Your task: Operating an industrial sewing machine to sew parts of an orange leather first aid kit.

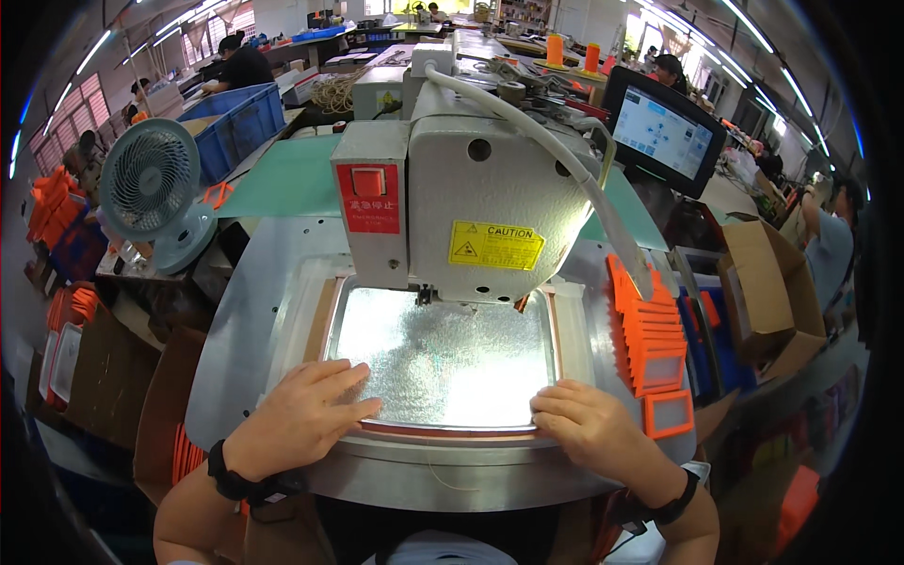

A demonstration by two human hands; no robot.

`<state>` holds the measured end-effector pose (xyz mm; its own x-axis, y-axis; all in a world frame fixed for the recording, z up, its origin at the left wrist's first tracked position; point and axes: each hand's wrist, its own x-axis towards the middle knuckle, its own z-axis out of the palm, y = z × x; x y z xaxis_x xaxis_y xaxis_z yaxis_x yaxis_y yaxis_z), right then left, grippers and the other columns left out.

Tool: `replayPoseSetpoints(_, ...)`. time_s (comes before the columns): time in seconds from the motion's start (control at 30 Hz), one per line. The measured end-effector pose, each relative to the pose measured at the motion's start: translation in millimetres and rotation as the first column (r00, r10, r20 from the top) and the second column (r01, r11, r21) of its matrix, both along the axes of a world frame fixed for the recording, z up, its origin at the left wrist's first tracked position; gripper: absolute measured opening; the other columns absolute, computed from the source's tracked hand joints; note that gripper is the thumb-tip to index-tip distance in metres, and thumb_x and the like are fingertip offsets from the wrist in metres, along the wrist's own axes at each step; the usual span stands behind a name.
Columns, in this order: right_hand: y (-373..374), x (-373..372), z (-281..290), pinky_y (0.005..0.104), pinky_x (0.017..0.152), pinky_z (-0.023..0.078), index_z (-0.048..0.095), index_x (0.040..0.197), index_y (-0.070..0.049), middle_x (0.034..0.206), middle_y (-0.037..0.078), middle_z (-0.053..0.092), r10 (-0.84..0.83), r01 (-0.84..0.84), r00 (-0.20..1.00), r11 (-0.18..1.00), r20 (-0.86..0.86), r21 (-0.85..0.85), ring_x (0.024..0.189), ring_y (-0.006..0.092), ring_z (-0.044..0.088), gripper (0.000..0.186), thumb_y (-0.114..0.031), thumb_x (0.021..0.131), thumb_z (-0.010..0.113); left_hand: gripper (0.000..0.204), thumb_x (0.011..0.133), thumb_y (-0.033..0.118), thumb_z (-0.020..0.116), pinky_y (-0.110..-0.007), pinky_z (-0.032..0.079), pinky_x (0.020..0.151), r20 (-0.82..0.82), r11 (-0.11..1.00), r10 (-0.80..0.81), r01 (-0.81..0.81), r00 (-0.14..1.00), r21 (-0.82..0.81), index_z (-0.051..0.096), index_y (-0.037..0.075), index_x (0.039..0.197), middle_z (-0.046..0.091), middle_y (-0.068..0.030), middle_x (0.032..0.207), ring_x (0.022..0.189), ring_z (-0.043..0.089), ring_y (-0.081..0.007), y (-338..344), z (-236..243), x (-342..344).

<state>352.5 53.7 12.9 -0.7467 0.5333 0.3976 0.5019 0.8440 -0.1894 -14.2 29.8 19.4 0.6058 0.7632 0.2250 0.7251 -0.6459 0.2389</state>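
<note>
Beneath the machine (499, 179), the silver panel (443, 363) seems laid in place; whether it is worked yet, I cannot tell. In front of the machine, the left hand (306, 414) lies spread, gripping nothing; the right hand (598, 428) is curled, grip unclear.

Left hand (303, 414) and right hand (591, 426) are bare, forearms too. Left wrist wears a wide black flexible strap (224, 474); dark module (275, 488) sits on its right side. Right wrist has a similar black band (682, 499), dark bulk on its left, details unclear. Pale rounded patch (452, 549) at near edge: possibly clothing, too cropped to tell.
</note>
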Motion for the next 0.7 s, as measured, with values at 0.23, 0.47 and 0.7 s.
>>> replayPoseSetpoints(0.23, -8, 1, -6, 0.0397, 0.095, 0.055, 0.067, 0.094, -0.002, 0.104, 0.012, 0.072, -0.044, 0.035, 0.994, 0.995, 0.102, 0.090, 0.103, 0.0260, 0.069, 0.018, -0.009, 0.077, 0.070, 0.031, 0.082, 0.017, 0.075, -0.048, 0.044, 0.103, -0.056, 1.000, 0.003, -0.003, 0.998, 0.003, 0.074, 0.016, 0.113, 0.064, -0.0118, 0.129, 0.118, 0.060, -0.0306, 2, -1, 1)
replayPoseSetpoints(0.47, -2, 3, -1, 0.0394, 0.096, 0.056, 0.067, 0.092, -0.002, 0.104, 0.010, 0.073, -0.036, 0.030, 0.992, 0.998, 0.120, 0.050, 0.104, 0.0228, 0.070, 0.015, -0.011, 0.079, 0.066, 0.030, 0.082, 0.029, 0.076, -0.048, 0.046, 0.091, -0.229, 0.960, -0.111, 0.045, 0.967, -0.276, 0.071, 0.012, 0.107, 0.065, -0.0120, 0.103, 0.094, 0.064, -0.0323, 32, 27, 20)
replayPoseSetpoints(0.7, -2, 1, -1, 0.0352, 0.093, 0.055, 0.064, 0.086, -0.003, 0.102, 0.010, 0.071, -0.024, 0.020, 0.996, 0.999, 0.081, 0.045, 0.100, 0.0224, 0.069, 0.012, -0.010, 0.077, 0.063, 0.065, 0.073, 0.049, 0.080, -0.041, 0.050, 0.081, -0.249, 0.950, -0.278, 0.303, 0.928, 0.070, 0.057, 0.006, 0.117, 0.064, -0.0089, 0.095, 0.088, 0.064, -0.0307, 99, 4, 39)
